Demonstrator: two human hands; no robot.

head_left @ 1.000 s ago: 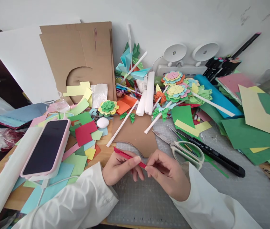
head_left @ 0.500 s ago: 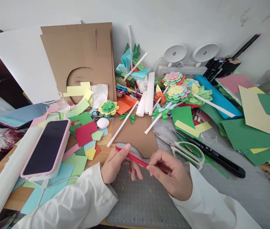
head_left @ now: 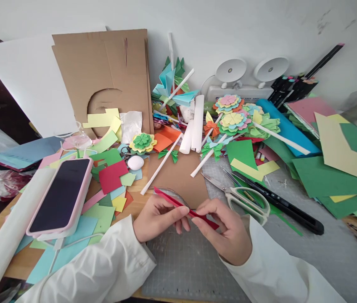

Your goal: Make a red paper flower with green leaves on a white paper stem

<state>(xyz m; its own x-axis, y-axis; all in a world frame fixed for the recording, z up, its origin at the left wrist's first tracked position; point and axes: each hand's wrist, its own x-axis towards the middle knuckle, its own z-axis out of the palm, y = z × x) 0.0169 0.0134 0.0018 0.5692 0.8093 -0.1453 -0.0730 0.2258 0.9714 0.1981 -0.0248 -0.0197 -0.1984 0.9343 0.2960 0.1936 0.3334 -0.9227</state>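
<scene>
Red strip: the narrow bright-red paper strip (head_left: 168,198) lies slanting between my two hands, above the grey gridded cutting mat (head_left: 191,269), its left end higher in view; it looks folded along its length.
Left hand: my left hand (head_left: 159,219) pinches the strip near its middle, thumb on top; the upper end stands out past the fingers.
Right hand: my right hand (head_left: 227,231) pinches it just beside the left thumb, and the lower end shows under my fingers.
Good pressing: I think the two pinches should be light and even, with the long edges in one line, so that the paper does not twist or get a crooked crease.
Brown cardboard: the flat brown cardboard sheet with a curved cut edge (head_left: 187,168) lies behind my hands.
Scissors: the pale-handled metal scissors (head_left: 228,190) rest near my right hand, untouched.
</scene>
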